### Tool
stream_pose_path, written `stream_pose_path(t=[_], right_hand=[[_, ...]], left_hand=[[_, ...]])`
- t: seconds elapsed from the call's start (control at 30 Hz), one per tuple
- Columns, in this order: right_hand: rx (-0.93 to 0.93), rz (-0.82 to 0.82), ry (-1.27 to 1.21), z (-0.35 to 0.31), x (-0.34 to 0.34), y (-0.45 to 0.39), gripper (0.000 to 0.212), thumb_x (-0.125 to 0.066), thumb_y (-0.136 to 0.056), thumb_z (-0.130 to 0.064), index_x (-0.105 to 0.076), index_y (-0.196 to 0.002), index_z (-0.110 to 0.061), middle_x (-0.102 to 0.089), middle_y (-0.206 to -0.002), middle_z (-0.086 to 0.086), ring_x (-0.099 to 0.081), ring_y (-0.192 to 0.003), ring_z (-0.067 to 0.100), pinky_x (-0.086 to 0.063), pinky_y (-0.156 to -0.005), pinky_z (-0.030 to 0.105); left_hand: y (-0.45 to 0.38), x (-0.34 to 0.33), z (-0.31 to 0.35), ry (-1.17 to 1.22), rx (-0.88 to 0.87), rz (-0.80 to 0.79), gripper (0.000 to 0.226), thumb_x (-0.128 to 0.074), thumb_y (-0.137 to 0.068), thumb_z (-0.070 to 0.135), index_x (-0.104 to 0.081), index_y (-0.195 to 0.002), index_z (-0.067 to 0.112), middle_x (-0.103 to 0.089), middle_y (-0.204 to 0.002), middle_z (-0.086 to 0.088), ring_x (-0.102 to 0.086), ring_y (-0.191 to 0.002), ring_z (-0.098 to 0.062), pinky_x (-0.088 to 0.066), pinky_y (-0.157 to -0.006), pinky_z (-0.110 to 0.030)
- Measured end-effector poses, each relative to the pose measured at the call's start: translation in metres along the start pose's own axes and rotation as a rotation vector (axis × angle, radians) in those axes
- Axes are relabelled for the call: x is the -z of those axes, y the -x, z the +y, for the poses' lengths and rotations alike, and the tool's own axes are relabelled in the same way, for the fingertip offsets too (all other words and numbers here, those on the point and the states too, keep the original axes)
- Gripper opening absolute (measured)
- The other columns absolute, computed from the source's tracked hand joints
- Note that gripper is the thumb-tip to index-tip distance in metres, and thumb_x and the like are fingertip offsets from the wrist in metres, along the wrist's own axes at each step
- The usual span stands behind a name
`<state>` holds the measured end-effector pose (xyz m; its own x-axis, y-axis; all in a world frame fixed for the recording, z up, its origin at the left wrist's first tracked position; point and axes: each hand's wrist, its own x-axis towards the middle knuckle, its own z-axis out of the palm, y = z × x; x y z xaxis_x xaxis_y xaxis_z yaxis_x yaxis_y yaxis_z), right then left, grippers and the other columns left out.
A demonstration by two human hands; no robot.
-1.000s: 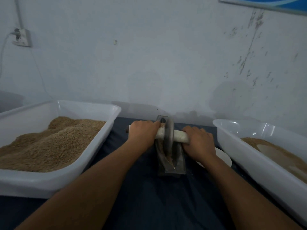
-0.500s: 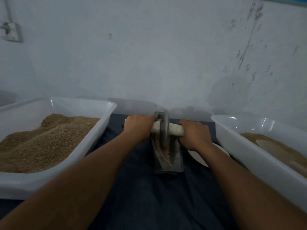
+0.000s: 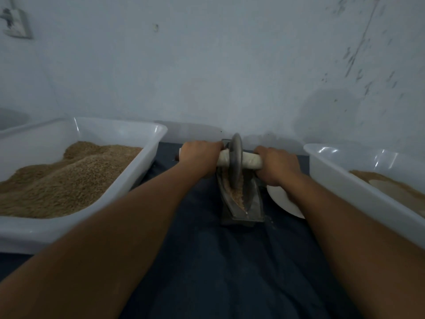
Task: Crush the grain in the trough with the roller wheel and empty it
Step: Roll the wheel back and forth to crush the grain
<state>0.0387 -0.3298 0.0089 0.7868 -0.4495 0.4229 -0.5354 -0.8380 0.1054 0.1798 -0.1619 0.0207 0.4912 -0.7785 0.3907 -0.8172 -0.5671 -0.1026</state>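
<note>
Between two white tubs, the trough (image 3: 241,201) runs lengthwise away from the person, with grain (image 3: 238,192) inside. Roller wheel (image 3: 236,162) stands upright in it, its handle crosswise. Left hand (image 3: 201,157) and right hand (image 3: 277,166) each grip one handle end, arms stretched forward.

Hands: two, left (image 3: 201,157) and right (image 3: 277,166)
Roller wheel (image 3: 236,162): one
Handle (image 3: 249,160): one
Trough (image 3: 243,199): one
White tubs: two, left tub (image 3: 96,132) and right tub (image 3: 345,178)
White plate (image 3: 284,199): one
Dark cloth (image 3: 230,261): one
Wall socket (image 3: 16,24): one
</note>
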Motion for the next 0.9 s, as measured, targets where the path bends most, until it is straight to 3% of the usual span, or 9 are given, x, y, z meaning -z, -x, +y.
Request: stream_pose_path(t=[0.23,0.5,0.73,0.9], right_hand=[[-0.031,-0.076,-0.027,0.002,0.000,-0.008,0.046,-0.072,-0.082,-0.033,-0.054,-0.123,-0.029,-0.064,-0.115,0.005,-0.062,-0.100,0.029,-0.039,-0.067,0.032],[-0.044,-0.116,-0.032,0.001,0.006,-0.014,0.033,-0.067,-0.086,-0.034,-0.056,-0.117,-0.031,-0.064,-0.110,0.004,-0.060,-0.097,0.029,-0.038,-0.067,0.034],[-0.041,-0.004,0.004,-0.004,0.007,-0.005,0.019,-0.064,-0.085,-0.033,-0.060,-0.104,-0.033,-0.067,-0.100,-0.002,-0.063,-0.091,0.026,-0.034,-0.068,0.032],[-0.040,0.177,-0.011,-0.006,-0.003,0.013,0.024,-0.070,-0.077,-0.035,-0.060,-0.098,-0.030,-0.068,-0.092,-0.002,-0.064,-0.086,0.029,-0.031,-0.067,0.032]], left_hand=[[-0.007,0.001,-0.001,-0.017,-0.003,0.009,0.051,-0.070,-0.081,0.029,-0.048,-0.128,0.034,-0.064,-0.113,-0.003,-0.062,-0.102,-0.029,-0.038,-0.068,-0.037],[-0.013,0.001,-0.002,0.014,0.032,-0.026,0.054,-0.068,-0.082,0.029,-0.048,-0.131,0.036,-0.063,-0.116,-0.002,-0.061,-0.103,-0.028,-0.038,-0.069,-0.037],[0.002,-0.003,0.002,0.021,0.050,0.045,0.055,-0.070,-0.081,0.025,-0.046,-0.130,0.033,-0.064,-0.109,-0.001,-0.062,-0.094,-0.028,-0.034,-0.061,-0.038],[0.014,-0.003,0.008,-0.050,0.060,0.140,0.044,-0.070,-0.081,0.023,-0.049,-0.120,0.028,-0.064,-0.101,0.000,-0.065,-0.086,-0.026,-0.030,-0.058,-0.036]])
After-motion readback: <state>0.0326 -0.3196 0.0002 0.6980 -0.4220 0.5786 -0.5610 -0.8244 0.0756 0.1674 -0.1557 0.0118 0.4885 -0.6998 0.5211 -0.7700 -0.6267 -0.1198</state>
